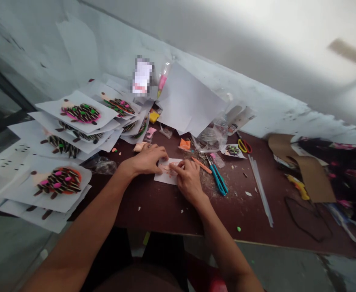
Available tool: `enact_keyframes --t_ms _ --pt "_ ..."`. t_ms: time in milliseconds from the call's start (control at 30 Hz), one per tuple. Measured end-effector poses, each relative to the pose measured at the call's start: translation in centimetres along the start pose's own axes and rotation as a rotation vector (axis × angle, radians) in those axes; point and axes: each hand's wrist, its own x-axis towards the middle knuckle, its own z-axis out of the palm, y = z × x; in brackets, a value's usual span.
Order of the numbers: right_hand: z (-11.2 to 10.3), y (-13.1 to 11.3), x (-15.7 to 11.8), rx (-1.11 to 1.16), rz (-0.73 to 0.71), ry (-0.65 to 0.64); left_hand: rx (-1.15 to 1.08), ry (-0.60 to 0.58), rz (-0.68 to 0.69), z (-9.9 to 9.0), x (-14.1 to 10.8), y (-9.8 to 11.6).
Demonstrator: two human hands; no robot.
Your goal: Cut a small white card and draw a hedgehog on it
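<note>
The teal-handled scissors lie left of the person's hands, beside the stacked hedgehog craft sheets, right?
No, the side is wrong. The head view shows the teal-handled scissors lying right of the left hand and the right hand. The stacked hedgehog craft sheets are the ones on the left.

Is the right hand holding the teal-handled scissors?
No, the teal-handled scissors lie apart on the table, while the right hand rests on a small white paper sheet.

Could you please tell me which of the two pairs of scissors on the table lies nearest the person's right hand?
The teal-handled scissors, right beside the right hand; the other pair, with yellow and red handles, lies farther off.
</note>
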Motion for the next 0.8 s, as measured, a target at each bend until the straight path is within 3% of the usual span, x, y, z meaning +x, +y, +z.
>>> enact_keyframes --t_ms 133,633,800 --pt "-0.2 0.3 -0.1 0.0 0.034 0.074 -0.003 -0.007 0.003 -0.1 0.0 0.0" --pt "0.0 -0.6 0.1 0.034 0.033 -0.063 0.017 0.002 0.02 0.0 -0.1 0.2" --pt "0.2 0.1 0.1 0.095 0.063 0.013 0.057 0.009 -0.012 0.0 -0.1 0.7"
